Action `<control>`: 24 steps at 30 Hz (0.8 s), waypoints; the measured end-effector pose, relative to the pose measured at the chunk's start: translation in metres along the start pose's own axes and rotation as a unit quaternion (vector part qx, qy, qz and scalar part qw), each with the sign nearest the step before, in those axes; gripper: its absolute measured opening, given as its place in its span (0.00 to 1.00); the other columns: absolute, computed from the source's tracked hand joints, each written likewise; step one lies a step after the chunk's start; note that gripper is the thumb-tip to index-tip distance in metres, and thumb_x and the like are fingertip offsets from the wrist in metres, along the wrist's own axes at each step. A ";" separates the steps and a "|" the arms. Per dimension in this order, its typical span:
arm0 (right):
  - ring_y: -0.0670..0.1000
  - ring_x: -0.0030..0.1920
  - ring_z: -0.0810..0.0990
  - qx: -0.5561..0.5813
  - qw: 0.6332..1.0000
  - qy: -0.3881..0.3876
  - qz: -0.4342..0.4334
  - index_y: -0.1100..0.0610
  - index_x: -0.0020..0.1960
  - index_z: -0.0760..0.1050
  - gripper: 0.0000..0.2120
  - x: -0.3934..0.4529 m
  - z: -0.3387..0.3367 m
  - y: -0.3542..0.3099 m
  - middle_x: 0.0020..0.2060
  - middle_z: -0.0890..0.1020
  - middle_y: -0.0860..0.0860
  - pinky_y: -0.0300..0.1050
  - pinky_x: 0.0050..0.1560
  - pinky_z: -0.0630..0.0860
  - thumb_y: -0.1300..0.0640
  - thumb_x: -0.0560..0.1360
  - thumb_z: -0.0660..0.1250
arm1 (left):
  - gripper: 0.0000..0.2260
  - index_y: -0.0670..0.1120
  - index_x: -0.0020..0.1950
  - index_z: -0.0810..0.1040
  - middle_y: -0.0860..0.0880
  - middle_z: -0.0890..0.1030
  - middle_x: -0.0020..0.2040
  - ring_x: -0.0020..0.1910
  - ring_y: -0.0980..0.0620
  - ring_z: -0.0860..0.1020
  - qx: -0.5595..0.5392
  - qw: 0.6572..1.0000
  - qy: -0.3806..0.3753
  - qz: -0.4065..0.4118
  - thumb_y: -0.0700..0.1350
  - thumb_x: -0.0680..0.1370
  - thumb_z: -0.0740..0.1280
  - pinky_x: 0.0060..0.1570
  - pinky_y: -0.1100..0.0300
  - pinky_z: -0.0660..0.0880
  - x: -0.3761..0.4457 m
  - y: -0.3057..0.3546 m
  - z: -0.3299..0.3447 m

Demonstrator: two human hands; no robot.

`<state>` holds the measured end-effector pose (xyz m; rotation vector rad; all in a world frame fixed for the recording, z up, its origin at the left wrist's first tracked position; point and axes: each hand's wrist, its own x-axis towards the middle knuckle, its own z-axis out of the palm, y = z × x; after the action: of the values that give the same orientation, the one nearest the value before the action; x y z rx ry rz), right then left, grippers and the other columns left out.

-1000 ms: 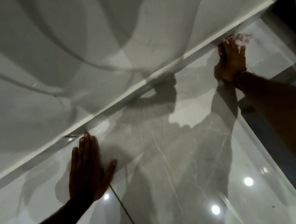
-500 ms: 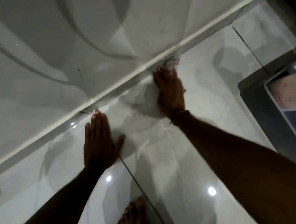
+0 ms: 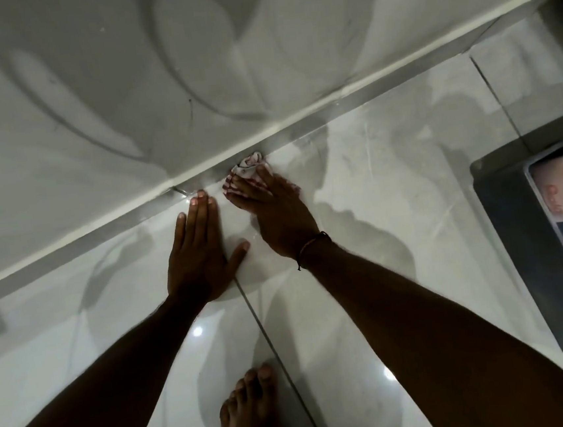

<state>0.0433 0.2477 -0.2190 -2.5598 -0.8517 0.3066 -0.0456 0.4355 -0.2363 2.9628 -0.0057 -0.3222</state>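
I am low over a glossy pale tiled floor (image 3: 356, 185) where it meets a white wall (image 3: 124, 90). My right hand (image 3: 276, 213), with a thin band at the wrist, presses a small crumpled white and pink cloth (image 3: 249, 163) onto the floor against the grey skirting strip (image 3: 365, 102). Its fingers lie spread and fairly straight over the cloth. My left hand (image 3: 198, 252) rests flat on the tile just to the left, fingers straight, thumb out, fingertips almost at the skirting.
My bare foot (image 3: 250, 409) stands on the tile near the bottom, beside a dark grout line (image 3: 267, 335). A dark grey object with a glossy panel (image 3: 522, 231) lies at the right edge. Ceiling lights reflect off the floor.
My right hand has slid the cloth leftward along the skirting until it sits beside my left hand. My left hand has stayed flat on the tile while the view shifted.
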 end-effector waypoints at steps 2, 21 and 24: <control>0.62 0.85 0.58 -0.010 1.000 -0.006 -0.008 0.45 0.80 0.68 0.33 0.001 -0.003 0.011 0.82 0.67 0.47 0.64 0.84 0.56 0.64 0.79 0.49 | 0.45 0.39 0.87 0.48 0.39 0.49 0.87 0.87 0.41 0.47 -0.003 1.000 -0.002 0.000 0.68 0.82 0.56 0.85 0.43 0.49 0.000 0.000 -0.001; 0.65 0.81 0.66 -0.002 0.968 0.127 0.214 0.58 0.74 0.76 0.26 -0.020 -0.147 0.256 0.77 0.73 0.61 0.48 0.84 0.52 0.69 0.80 0.55 | 0.45 0.38 0.86 0.49 0.38 0.49 0.87 0.87 0.40 0.47 0.023 1.000 0.014 0.000 0.70 0.82 0.53 0.85 0.45 0.45 0.001 0.000 0.002; 0.66 0.81 0.65 0.035 0.955 0.131 0.265 0.60 0.74 0.75 0.24 -0.020 -0.164 0.300 0.78 0.72 0.63 0.20 0.71 0.40 0.66 0.81 0.55 | 0.46 0.40 0.87 0.46 0.41 0.46 0.88 0.87 0.44 0.43 0.023 1.000 -0.003 -0.008 0.71 0.81 0.51 0.85 0.47 0.42 0.002 0.001 0.002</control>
<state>0.2379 -0.0337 -0.2097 -2.6412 -0.0472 0.1410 -0.0439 0.4344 -0.2388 3.0081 0.0103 -0.3359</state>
